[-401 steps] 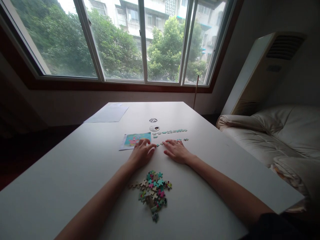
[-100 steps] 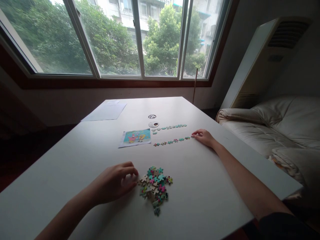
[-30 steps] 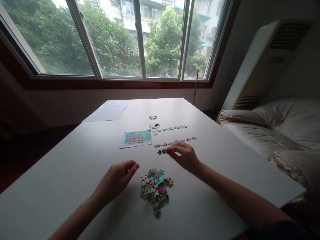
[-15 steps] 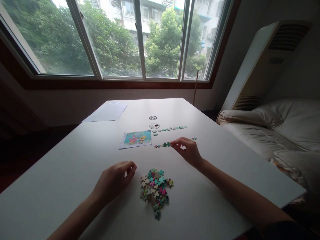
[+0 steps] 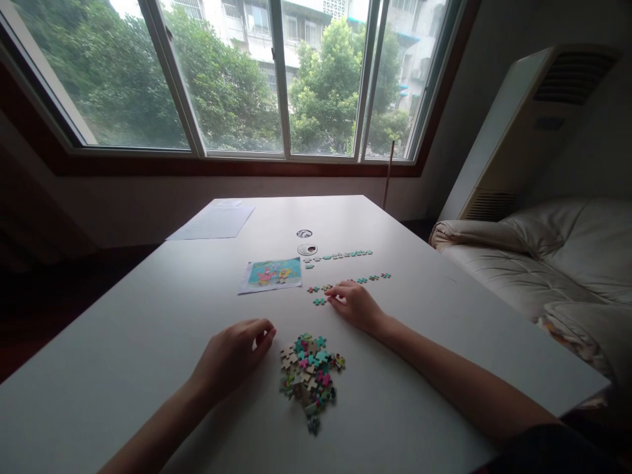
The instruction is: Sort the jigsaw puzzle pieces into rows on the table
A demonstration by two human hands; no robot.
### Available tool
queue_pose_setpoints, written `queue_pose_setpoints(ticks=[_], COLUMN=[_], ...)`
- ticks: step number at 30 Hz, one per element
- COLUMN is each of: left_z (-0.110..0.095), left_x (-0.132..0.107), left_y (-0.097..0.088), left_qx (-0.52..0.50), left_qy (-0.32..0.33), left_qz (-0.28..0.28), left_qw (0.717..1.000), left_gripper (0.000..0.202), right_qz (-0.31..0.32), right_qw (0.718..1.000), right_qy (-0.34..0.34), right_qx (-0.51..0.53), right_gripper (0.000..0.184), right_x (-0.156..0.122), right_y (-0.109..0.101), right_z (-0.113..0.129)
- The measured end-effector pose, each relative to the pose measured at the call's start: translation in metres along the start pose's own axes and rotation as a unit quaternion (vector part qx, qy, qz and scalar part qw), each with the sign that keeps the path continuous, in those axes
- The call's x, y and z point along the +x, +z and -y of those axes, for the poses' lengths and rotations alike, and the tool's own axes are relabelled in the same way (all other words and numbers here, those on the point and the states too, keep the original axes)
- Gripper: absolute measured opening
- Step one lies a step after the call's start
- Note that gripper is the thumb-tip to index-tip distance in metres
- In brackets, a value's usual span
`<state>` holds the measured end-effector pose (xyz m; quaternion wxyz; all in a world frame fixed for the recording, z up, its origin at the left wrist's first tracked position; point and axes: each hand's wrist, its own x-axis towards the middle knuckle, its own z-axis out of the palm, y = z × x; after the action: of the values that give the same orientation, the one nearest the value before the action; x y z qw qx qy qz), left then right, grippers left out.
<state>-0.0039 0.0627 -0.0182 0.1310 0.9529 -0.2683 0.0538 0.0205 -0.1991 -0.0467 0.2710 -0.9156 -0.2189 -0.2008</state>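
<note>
My right hand (image 5: 356,304) is low over the table, its thumb and fingertips pinched at the right end of a small green puzzle piece (image 5: 320,301). That piece is just below a row of puzzle pieces (image 5: 372,279), part of which my fingers hide. Near the left side of a heap of loose puzzle pieces (image 5: 309,378), my left hand (image 5: 236,352) rests on the table, curled, thumb and forefinger tips together with nothing visible between them. Some heaped pieces show coloured faces, others bare brown backs.
A cartoon picture sheet (image 5: 274,274) lies left of the rows. Beyond are another row of pieces (image 5: 345,255) and two round items (image 5: 306,249). Papers (image 5: 212,222) lie at the far left of the white table (image 5: 148,309). A sofa (image 5: 523,263) stands at the right.
My right hand has come nearer and lower, bringing the green piece from the row's level to below it. More of the row now shows. My left hand has stayed about the same.
</note>
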Motion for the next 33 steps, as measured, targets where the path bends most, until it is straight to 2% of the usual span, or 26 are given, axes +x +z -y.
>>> queue_pose_setpoints(ticks=[3,7,15,21,27,33], left_z=[-0.001,0.000,0.000,-0.002,-0.006,-0.002], left_x=[0.000,0.000,0.001,0.001,0.000,-0.001], left_y=[0.000,0.000,0.003,0.007,0.002,0.003], left_qx=[-0.004,-0.006,-0.008,-0.040,-0.043,-0.041], left_qy=[0.004,0.007,0.018,0.068,0.111,0.144], left_qz=[0.003,0.009,0.006,0.017,0.038,0.061], left_qw=[1.000,1.000,1.000,0.997,0.992,0.987], left_gripper=[0.028,0.028,0.027,0.025,0.023,0.021], right_qz=[-0.003,0.039,0.059,0.061,0.044,0.113], right_qw=[0.999,0.994,0.991,0.990,0.989,0.980], right_qy=[-0.045,-0.078,-0.071,-0.080,-0.114,-0.165], right_qx=[-0.028,-0.069,-0.092,-0.103,-0.078,-0.020], right_gripper=[0.016,0.017,0.021,0.022,0.023,0.022], right_x=[-0.004,-0.006,-0.003,-0.001,-0.005,-0.016], right_y=[0.001,0.003,0.006,0.008,0.001,0.000], right_z=[0.004,0.011,0.016,0.013,0.020,0.035])
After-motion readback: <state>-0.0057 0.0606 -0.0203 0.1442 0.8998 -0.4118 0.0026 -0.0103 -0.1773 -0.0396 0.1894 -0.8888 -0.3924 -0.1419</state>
